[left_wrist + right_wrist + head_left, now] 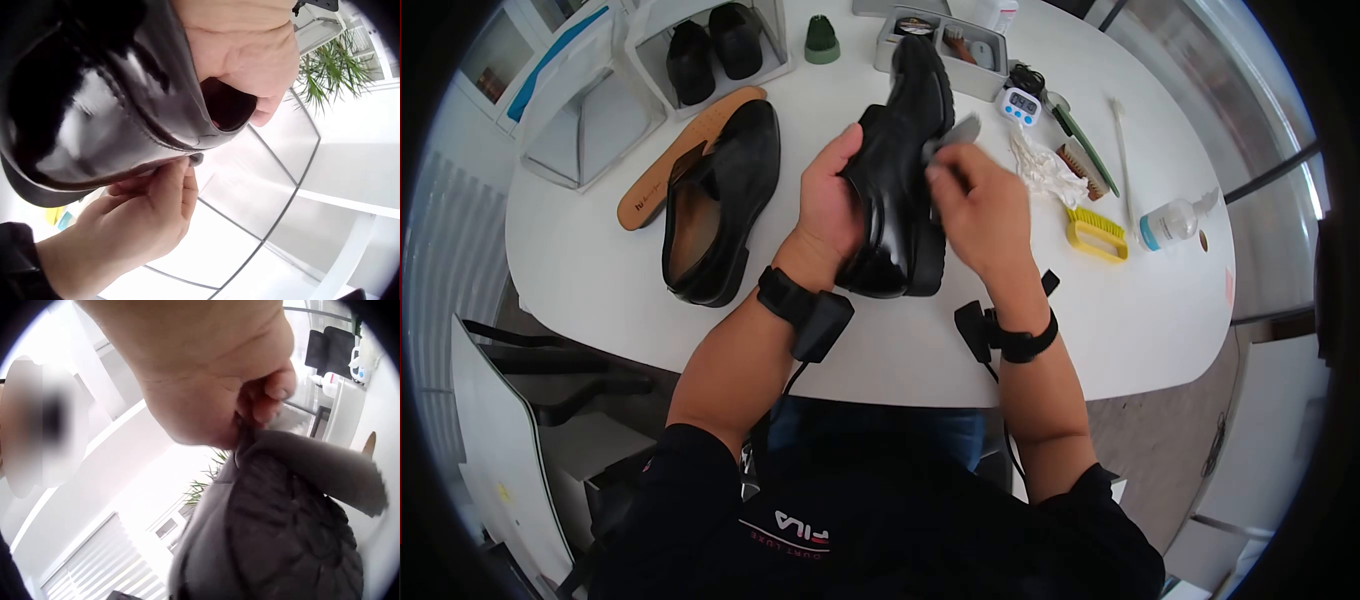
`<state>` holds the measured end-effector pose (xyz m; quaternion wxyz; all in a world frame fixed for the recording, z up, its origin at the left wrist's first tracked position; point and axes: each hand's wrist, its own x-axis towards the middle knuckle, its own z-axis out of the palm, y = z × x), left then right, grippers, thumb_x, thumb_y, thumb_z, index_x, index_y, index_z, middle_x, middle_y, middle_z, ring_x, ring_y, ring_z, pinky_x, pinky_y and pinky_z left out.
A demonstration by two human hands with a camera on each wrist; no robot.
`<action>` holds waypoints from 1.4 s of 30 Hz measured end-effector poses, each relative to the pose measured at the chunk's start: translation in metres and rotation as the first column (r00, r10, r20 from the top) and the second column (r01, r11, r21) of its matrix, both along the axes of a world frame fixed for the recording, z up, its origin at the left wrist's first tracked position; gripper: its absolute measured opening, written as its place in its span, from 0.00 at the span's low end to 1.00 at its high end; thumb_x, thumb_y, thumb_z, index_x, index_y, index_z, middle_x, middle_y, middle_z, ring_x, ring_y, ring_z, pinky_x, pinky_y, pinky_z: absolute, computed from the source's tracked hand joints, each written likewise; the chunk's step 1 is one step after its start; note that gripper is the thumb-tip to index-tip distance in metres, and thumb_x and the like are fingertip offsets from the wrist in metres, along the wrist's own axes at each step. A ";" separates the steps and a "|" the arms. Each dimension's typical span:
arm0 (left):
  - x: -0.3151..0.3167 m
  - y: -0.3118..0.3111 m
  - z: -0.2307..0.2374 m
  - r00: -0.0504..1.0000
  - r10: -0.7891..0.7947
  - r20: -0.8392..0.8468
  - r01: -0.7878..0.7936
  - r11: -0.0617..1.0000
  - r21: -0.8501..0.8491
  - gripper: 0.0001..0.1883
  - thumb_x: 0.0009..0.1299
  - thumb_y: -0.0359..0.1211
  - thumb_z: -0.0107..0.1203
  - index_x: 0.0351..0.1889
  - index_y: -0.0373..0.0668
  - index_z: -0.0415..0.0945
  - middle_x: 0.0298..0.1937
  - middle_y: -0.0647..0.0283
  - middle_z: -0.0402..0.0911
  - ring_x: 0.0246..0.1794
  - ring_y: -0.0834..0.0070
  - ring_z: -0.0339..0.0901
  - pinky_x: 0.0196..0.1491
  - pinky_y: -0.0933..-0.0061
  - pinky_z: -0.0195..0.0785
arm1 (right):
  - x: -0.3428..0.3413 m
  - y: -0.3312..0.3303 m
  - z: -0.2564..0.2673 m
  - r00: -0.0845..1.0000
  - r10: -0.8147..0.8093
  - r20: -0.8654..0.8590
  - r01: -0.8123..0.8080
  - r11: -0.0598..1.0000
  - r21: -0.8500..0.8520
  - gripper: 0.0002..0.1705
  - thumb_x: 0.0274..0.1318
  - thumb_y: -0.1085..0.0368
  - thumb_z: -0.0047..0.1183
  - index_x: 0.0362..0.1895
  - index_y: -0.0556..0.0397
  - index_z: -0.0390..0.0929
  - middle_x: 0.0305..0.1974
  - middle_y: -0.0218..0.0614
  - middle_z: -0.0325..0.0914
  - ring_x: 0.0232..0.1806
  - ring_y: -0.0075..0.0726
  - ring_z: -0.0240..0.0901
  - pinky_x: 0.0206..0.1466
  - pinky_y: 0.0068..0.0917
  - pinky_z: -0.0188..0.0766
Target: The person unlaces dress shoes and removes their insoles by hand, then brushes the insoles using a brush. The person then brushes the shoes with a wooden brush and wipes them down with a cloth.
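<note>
A glossy black leather loafer (885,235) is held up over the table, its toe pointing away and its treaded sole turned to the right. My left hand (830,200) grips it at the foot opening, with some fingers hidden inside. On its sole side, my right hand (990,210) pinches a grey cloth (319,465) with a zigzag edge. The right fingertips are right at the seam between upper and sole, below the opening in the left wrist view. One flap of the cloth hangs across the treaded sole (281,531) in the right wrist view.
The other black loafer (750,170) and a tan insole (645,195) lie left on the white table (800,340). Clear shoe boxes (595,125) stand behind. To the right are a timer (1018,107), white cloth (1045,170), yellow brush (1097,238) and spray bottle (1170,225).
</note>
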<state>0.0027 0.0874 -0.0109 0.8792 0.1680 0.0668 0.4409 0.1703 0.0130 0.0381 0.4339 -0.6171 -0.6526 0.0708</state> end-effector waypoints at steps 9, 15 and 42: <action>-0.006 0.013 0.000 0.994 0.105 -0.013 -0.105 0.994 0.007 0.21 0.81 0.43 0.51 0.61 0.37 0.78 0.58 0.53 0.86 0.57 0.59 0.83 0.65 0.57 0.75 | -0.014 -0.021 0.013 0.815 0.561 0.144 -0.547 0.828 -0.124 0.09 0.51 0.73 0.67 0.37 0.52 0.84 0.33 0.39 0.79 0.33 0.46 0.79 0.36 0.33 0.74; 0.007 0.000 0.001 0.989 0.116 -0.090 -0.116 0.993 0.001 0.21 0.80 0.43 0.51 0.61 0.37 0.78 0.56 0.53 0.86 0.55 0.59 0.83 0.64 0.60 0.74 | -0.019 -0.011 0.005 0.939 0.344 0.015 -0.344 0.931 0.120 0.10 0.51 0.75 0.69 0.39 0.53 0.86 0.35 0.38 0.79 0.34 0.42 0.79 0.36 0.32 0.74; -0.008 0.019 -0.015 0.981 0.150 -0.120 -0.157 0.986 -0.057 0.20 0.79 0.38 0.53 0.62 0.34 0.78 0.60 0.51 0.85 0.58 0.57 0.84 0.66 0.55 0.75 | -0.026 -0.009 -0.008 0.918 0.222 0.328 -0.295 0.936 0.194 0.09 0.53 0.67 0.68 0.38 0.46 0.83 0.33 0.30 0.79 0.31 0.45 0.81 0.30 0.38 0.76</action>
